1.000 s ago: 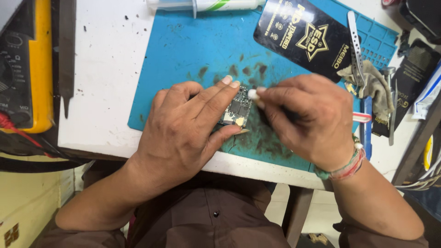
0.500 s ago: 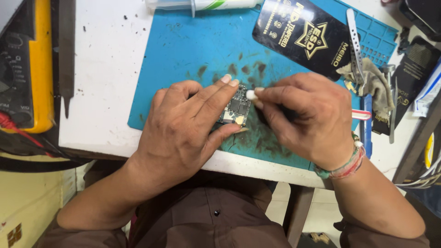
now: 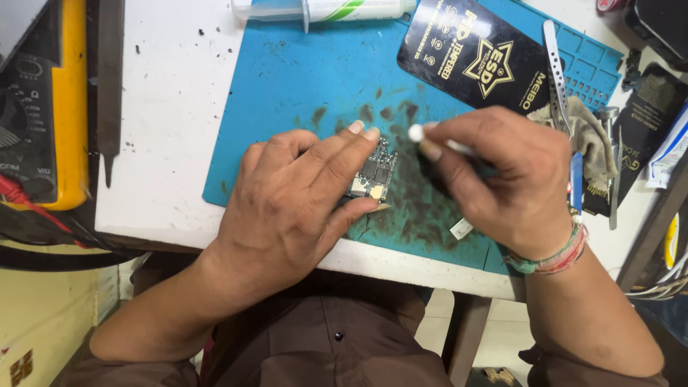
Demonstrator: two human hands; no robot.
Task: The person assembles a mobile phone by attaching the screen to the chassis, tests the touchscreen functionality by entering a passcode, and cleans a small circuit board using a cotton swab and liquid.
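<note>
A small circuit board [image 3: 375, 174] with dark chips lies on the stained blue work mat [image 3: 308, 79]. My left hand [image 3: 297, 201] lies flat over it, fingers pinning its left edge. My right hand [image 3: 502, 179] is closed around a thin white stick with a cotton tip [image 3: 416, 132]. The tip hovers just right of the board's top corner, near my left fingertips.
A yellow and black multimeter [image 3: 43, 107] and a metal file [image 3: 110, 79] lie at the left. A syringe tube [image 3: 330, 10] sits at the mat's top. A black glossy packet [image 3: 473, 54], tweezers [image 3: 555, 72] and a grey rag [image 3: 591, 136] are at the right.
My right hand has shifted slightly up and right, lifting the cotton tip off the board's edge. My left hand stays on the board.
</note>
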